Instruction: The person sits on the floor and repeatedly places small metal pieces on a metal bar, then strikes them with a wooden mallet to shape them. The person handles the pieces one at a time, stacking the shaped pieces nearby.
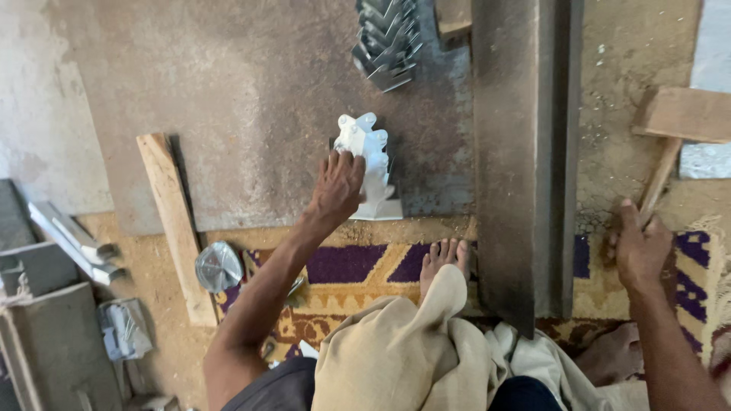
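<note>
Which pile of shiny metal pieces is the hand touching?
The left hand rests on the near stack, the bright white-looking one just above the rug. The far stack, darker grey, lies at the top edge, with no hand near it.
</note>
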`<state>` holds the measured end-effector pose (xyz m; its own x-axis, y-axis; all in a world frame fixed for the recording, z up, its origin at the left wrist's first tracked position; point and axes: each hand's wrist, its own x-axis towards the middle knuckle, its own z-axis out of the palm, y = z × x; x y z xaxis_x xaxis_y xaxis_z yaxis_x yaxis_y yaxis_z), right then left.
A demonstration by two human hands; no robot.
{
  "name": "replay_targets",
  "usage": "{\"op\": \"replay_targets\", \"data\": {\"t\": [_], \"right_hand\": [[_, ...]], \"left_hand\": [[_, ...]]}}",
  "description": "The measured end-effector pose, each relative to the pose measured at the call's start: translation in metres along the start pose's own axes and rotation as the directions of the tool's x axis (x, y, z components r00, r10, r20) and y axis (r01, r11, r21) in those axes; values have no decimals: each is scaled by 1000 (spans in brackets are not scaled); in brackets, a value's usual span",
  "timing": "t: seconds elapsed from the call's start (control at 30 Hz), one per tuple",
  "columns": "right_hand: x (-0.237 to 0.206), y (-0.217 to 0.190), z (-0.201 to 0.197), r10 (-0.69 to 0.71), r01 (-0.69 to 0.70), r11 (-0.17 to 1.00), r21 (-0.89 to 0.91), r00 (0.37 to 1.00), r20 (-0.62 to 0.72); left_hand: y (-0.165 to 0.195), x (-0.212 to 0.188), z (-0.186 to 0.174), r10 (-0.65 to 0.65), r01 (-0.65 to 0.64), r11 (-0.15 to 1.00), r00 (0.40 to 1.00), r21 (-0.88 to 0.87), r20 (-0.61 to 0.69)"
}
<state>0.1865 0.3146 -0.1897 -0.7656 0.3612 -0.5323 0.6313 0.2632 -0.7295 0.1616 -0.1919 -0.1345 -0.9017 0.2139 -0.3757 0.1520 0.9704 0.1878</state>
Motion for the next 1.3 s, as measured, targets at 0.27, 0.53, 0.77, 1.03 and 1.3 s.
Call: {"op": "replay_targets", "data": {"t": [0.27,0.53,0.77,1.03,1.3], "right_hand": [[1,-9,-4,-32,31,999,-12,999,-40],[3,-10,-2,-66,62,996,-59,996,-60],[13,0,-13,23,-21,999,-36,998,56],[51,1,-43,-684,341,435,-833,727,-60],[60,-132,39,-792,715,573,-402,609,-44]], "left_hand": [[59,59,-84,106,-34,480,994,-877,19],[143,208,-48,-129,-343,409,896,-845,-426],[149,227,-20,-175,-270,508,897,-818,-405],[159,235,-19,-245,-252,385,900,-888,-361],[184,233,-16,-458,-45,633,783,-773,-421]]}}
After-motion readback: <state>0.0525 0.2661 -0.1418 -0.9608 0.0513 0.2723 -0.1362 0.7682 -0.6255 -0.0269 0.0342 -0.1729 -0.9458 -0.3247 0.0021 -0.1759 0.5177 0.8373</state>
